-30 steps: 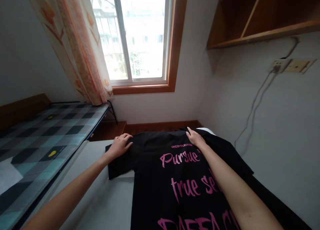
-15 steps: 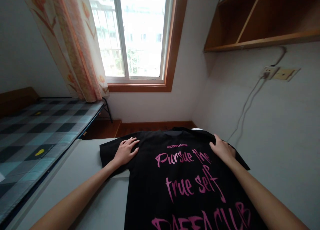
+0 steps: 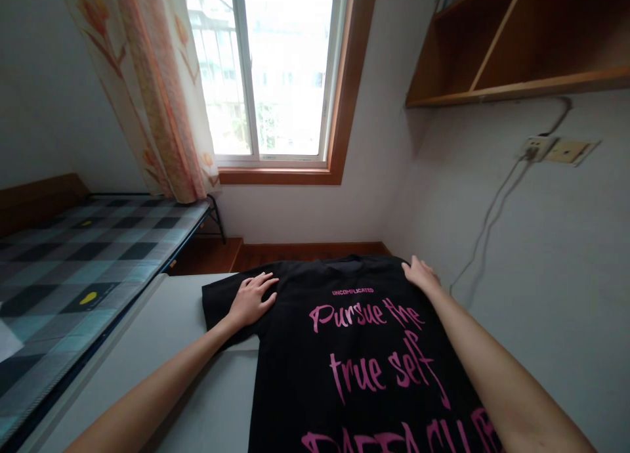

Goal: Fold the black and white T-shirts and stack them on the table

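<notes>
1. Your left hand (image 3: 252,300): open, palm down on the left sleeve (image 3: 216,299), little changed.
2. Black T-shirt (image 3: 367,340): print-up on the white tabletop (image 3: 211,400); far edge now smoother, so the shoulders look nearly squared.
3. Your right hand (image 3: 420,274): shifted outward to the far right shoulder; fingers partly hidden, cannot tell if gripping.

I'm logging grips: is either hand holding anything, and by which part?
Black T-shirt: right hand at one shoulder, grip unclear; left hand rests near the other.
</notes>
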### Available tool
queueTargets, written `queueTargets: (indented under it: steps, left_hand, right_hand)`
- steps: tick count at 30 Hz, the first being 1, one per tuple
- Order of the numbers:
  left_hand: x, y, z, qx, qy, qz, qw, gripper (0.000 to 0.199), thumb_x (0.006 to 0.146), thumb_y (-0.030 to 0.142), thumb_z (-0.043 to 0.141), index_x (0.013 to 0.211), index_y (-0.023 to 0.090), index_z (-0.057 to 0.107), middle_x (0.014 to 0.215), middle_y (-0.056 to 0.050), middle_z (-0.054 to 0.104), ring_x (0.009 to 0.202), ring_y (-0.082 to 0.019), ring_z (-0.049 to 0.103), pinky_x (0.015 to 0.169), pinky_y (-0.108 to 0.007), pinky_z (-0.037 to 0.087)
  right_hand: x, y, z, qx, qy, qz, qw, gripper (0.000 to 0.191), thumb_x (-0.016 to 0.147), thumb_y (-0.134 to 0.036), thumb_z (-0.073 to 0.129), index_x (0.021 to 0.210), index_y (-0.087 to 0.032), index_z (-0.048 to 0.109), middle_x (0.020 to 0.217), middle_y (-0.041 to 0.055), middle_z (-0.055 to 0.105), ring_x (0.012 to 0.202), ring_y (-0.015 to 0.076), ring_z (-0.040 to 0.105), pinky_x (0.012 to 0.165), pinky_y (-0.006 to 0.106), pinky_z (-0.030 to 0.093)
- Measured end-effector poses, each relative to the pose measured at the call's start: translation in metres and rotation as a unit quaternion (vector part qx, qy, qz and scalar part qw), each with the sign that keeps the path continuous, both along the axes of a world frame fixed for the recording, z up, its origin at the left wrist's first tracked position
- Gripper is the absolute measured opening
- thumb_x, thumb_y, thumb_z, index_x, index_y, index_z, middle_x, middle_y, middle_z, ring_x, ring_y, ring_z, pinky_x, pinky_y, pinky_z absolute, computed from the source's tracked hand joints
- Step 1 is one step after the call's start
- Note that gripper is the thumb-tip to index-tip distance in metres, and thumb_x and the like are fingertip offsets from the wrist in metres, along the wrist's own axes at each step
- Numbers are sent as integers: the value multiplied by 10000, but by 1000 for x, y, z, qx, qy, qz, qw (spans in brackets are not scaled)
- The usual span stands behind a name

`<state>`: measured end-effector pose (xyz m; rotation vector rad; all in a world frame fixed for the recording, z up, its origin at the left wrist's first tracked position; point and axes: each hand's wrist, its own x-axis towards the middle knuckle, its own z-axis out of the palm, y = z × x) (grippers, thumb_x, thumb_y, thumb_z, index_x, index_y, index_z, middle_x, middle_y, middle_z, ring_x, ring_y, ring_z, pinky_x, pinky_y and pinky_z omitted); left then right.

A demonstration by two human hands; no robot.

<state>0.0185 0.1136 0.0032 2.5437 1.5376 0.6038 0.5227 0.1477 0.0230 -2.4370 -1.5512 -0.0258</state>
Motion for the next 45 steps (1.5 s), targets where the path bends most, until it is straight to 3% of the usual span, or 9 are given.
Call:
queueTargets:
  steps: [3,7,15,20,23,29,36,41,45]
  left_hand:
    - [0,0,0,-3,0,0,1000,434,910,481,429,1300,323,536,1430,-16,482,1344,-231,386,1096,-432,264]
    - [1,-2,3,-10,-6,2,1000,424,904,466,444,1291,323,546,1427,-17,484,1339,-237,393,1098,-435,261]
    - [1,-2,3,0,-15,4,1000,409,895,424,463,1267,292,571,1412,-24,502,1327,-228,410,1083,-424,285]
    - [2,-11,-2,64,-28,45,997,320,881,309,467,1113,222,670,1314,-71,587,1270,-249,466,1064,-437,294]
    - [3,-28,-5,76,-34,72,994,306,885,275,459,1092,217,677,1270,-83,614,1220,-255,504,1041,-448,302]
    - [-5,-76,-5,52,-28,56,997,326,922,296,428,1161,225,639,1315,-83,574,1259,-260,457,1032,-452,293]
    - [-10,-146,16,23,-10,95,995,274,875,340,502,1067,231,665,1084,-78,626,1025,-247,549,871,-375,367]
    - [-7,-187,27,-87,-9,111,990,256,864,402,499,957,216,649,824,-29,662,794,-191,606,728,-293,353]
    - [-10,-201,22,-152,-29,109,982,344,840,518,491,859,207,636,757,-23,666,715,-186,604,640,-272,335]
  right_hand:
    - [-33,-12,-16,-53,-48,37,997,600,938,-489,305,1431,-161,400,1465,199,382,1341,351,354,1062,532,279]
    - [-62,-32,-27,-57,-113,64,990,614,960,-492,242,1460,-156,362,1527,177,281,1409,341,215,1118,516,163]
    - [-73,-85,-44,-15,-92,163,982,577,959,-472,261,1425,-175,429,1491,139,374,1395,284,283,1123,480,215]
    - [-79,-128,-49,4,-59,200,978,595,956,-487,254,1409,-156,454,1482,152,381,1383,287,314,1117,472,252]
    - [-78,-150,-52,16,-50,212,976,588,951,-495,270,1418,-182,441,1481,137,387,1382,284,319,1109,483,273]
    - [-73,-185,-53,28,-32,236,971,588,943,-485,293,1388,-149,476,1481,152,383,1384,286,315,1103,479,298]
    - [-65,-248,-40,44,-38,261,963,523,917,-477,373,1288,-173,582,1384,139,513,1302,290,442,1057,452,374]
    - [-44,-307,-28,71,-108,194,973,441,898,-438,395,1135,-183,667,1233,110,616,1106,277,574,922,416,461]
    - [-20,-352,-18,91,-178,75,977,428,874,-389,400,1104,-151,672,1084,127,648,940,293,598,822,413,474]
